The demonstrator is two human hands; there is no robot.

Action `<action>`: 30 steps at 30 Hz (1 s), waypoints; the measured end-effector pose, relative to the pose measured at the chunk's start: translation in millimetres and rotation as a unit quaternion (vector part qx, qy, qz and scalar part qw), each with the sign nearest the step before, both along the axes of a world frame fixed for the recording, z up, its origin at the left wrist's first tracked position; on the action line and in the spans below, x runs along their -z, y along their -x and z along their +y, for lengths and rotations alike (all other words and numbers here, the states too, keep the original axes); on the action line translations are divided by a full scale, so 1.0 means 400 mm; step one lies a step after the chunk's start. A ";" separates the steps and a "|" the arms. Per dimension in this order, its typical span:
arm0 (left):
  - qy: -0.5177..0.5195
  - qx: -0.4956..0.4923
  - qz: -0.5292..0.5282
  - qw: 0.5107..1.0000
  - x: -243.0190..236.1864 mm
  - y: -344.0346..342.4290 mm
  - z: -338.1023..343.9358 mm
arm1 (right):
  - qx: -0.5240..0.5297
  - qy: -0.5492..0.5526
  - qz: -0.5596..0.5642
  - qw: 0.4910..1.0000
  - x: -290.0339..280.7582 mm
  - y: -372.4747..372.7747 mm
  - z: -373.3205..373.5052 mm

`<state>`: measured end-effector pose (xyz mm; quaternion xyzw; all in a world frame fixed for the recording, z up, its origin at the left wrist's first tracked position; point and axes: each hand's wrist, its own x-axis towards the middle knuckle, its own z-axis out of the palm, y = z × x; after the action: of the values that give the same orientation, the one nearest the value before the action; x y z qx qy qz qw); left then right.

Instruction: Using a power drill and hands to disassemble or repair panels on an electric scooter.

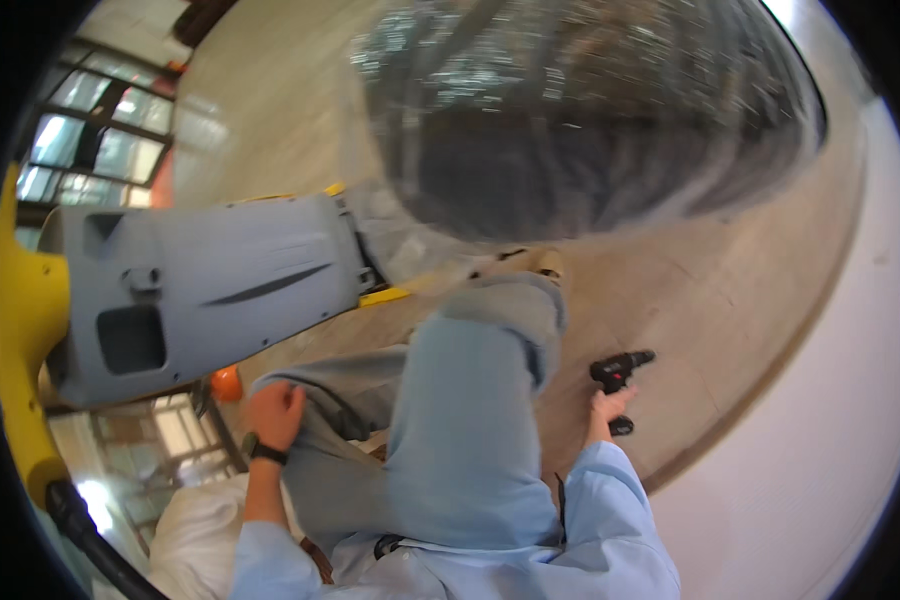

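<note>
My right hand (608,405) is wrapped round the handle of a black cordless drill (615,370). The drill's chuck points to the right, and its battery end shows below my fingers. Over on the left, my left hand (277,413) is closed beside my bent leg, with a dark watch (264,450) on the wrist. Nothing shows in its curled fingers. Between my hands is my raised knee in pale blue trousers (465,400).
A large dark object wrapped in clear plastic film (590,130) fills the top. To the left stands a grey machine housing (240,280) with a yellow frame (30,330). An orange rounded object (227,383) lies below it. A white surface (810,420) runs along the right.
</note>
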<state>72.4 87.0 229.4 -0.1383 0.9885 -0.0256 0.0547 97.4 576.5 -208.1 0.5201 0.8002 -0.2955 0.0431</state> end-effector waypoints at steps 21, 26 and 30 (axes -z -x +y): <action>-0.599 -0.643 0.152 0.451 0.441 0.212 -0.142 | -0.050 0.220 0.332 0.916 -0.588 0.237 -0.037; -0.611 -0.611 0.191 0.465 0.453 0.222 -0.200 | -0.395 0.467 0.334 0.717 -1.205 0.199 -0.324; -0.591 -0.605 0.308 0.435 0.392 0.222 -0.233 | -0.229 0.714 0.135 0.647 -1.091 0.338 -0.838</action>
<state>-16.5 -6.2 72.8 -0.6338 0.3780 0.6493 -0.1838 -37.7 241.1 228.5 0.0828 0.4317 -0.8232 0.3594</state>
